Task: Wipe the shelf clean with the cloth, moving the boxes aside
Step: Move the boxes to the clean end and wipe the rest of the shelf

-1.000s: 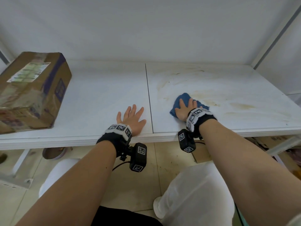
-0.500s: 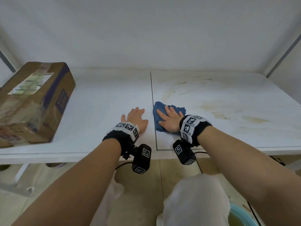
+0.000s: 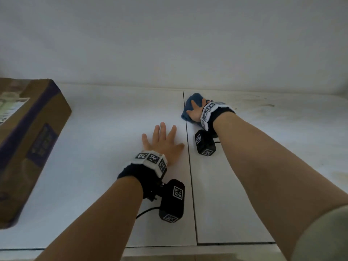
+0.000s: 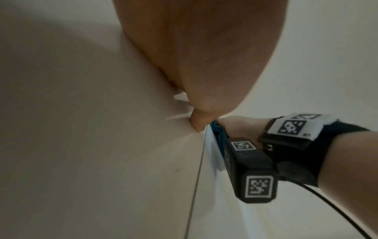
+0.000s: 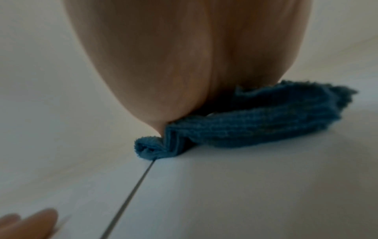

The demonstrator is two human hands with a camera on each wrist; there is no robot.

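A crumpled blue cloth (image 3: 190, 104) lies on the white shelf (image 3: 113, 113) near the back wall, just right of the seam between the two shelf panels. My right hand (image 3: 195, 109) presses flat on the cloth (image 5: 255, 126) with straight fingers. My left hand (image 3: 162, 140) rests flat on the left panel beside the seam, fingers spread, holding nothing. A brown cardboard box (image 3: 28, 132) with a label and purple tape stands at the far left of the shelf. The left wrist view shows my left palm (image 4: 204, 56) on the shelf and a strip of the cloth (image 4: 219, 135).
Brownish stains (image 3: 263, 104) mark the right panel near the back wall. The seam (image 3: 190, 166) runs front to back between my hands. The shelf's front edge (image 3: 169, 247) is close below my forearms.
My right hand has pushed the cloth from the middle of the right panel leftward to the seam, then far back toward the wall. My left hand stays flat; the view has come closer.
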